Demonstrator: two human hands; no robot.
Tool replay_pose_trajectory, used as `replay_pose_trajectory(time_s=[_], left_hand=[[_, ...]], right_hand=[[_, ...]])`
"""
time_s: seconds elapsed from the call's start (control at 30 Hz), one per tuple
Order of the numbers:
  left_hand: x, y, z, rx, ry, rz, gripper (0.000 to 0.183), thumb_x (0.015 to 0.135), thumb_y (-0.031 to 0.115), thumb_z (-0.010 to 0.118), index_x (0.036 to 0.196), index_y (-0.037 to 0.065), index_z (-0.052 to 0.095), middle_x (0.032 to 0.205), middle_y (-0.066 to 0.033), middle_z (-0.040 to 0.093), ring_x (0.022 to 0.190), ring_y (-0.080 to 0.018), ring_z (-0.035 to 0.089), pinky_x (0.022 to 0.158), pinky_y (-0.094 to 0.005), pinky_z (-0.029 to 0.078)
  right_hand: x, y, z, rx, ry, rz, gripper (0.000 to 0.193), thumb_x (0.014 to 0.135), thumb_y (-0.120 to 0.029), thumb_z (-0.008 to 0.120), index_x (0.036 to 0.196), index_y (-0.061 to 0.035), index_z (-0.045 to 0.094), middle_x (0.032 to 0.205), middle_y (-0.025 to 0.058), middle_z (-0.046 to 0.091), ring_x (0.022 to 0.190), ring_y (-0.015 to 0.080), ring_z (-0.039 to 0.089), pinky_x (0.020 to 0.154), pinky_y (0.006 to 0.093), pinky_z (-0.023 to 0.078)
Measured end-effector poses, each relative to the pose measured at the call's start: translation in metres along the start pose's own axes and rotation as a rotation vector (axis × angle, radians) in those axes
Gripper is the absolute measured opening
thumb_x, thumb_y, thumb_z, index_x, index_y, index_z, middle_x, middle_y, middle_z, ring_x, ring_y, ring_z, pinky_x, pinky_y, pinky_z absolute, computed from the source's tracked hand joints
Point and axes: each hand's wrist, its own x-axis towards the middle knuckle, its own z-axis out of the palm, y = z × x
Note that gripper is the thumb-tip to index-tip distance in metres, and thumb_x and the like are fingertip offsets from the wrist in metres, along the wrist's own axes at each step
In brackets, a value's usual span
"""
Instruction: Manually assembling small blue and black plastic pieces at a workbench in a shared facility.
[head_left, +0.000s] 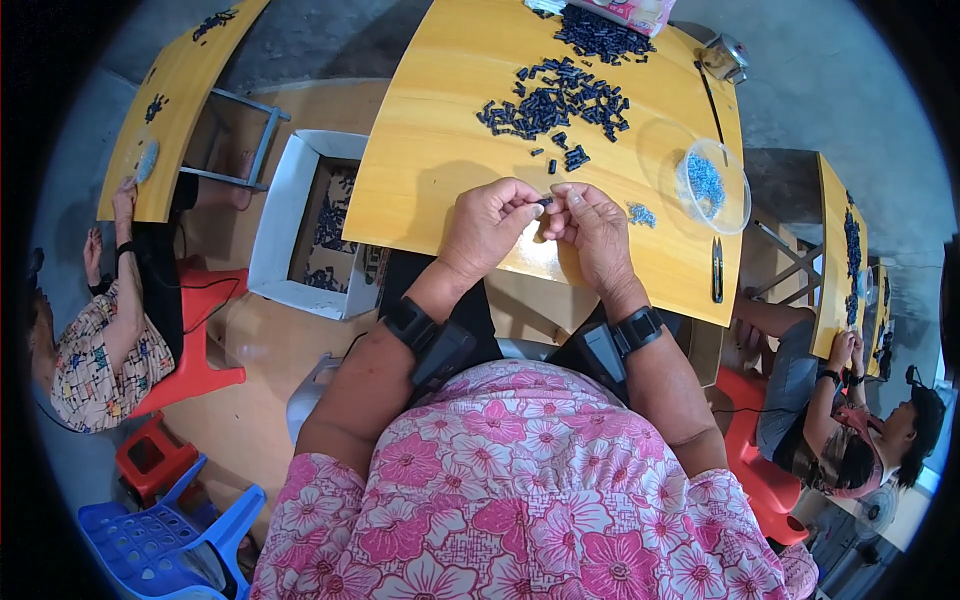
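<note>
Over the near edge of the yellow table (pixel 420 200), my hands meet close together. My left hand (pixel 490 225) pinches a small black cylindrical part (pixel 544 202) between thumb and fingertips. Right beside it, my right hand (pixel 597 232) is closed too, its fingertips at the same part; whatever tiny thing they may hold is hidden. Loose black parts (pixel 555 100) lie in a heap beyond my hands, with a few strays nearer. To the right of my right hand is a little pile of pale blue pieces (pixel 642 214). A clear plastic bowl (pixel 742 205) holds more blue pieces (pixel 706 185).
Black thread snips (pixel 717 270) lie at the table's right edge, below a thin black rod (pixel 712 100) and a lidded metal pot (pixel 724 58). A second black heap (pixel 600 35) and a pink packet (pixel 640 12) are at the back. Left stands a white box (pixel 275 230); people work both sides.
</note>
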Motion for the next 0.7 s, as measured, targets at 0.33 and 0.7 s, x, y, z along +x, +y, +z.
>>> replay_pose_trajectory(time_s=[0.33, 0.7], left_hand=[[-0.003, 0.007, -0.002, 0.047, 0.092, 0.111, 0.009, 0.084, 0.001, 0.069, 0.093, -0.001, 0.068, 0.088, -0.0051, 0.061, 0.077, -0.0102, 0.061, 0.07, -0.0239, 0.051], [-0.001, -0.001, 0.002, -0.056, 0.07, 0.073, 0.006, 0.088, 0.001, 0.068, 0.093, -0.001, 0.069, 0.088, -0.0038, 0.067, 0.077, -0.0088, 0.063, 0.07, -0.0233, 0.052]], right_hand=[[-0.002, -0.015, 0.0, -0.159, -0.109, 0.16, 0.03, 0.103, -0.02, 0.047, 0.106, 0.0056, 0.062, 0.09, 0.0109, 0.064, 0.071, 0.0148, 0.059, 0.066, 0.0296, 0.053], [-0.006, 0.001, 0.008, 0.011, 0.001, -0.029, 0.018, 0.095, -0.002, 0.06, 0.11, 0.0071, 0.063, 0.087, 0.0115, 0.067, 0.067, 0.0151, 0.062, 0.065, 0.0294, 0.055]])
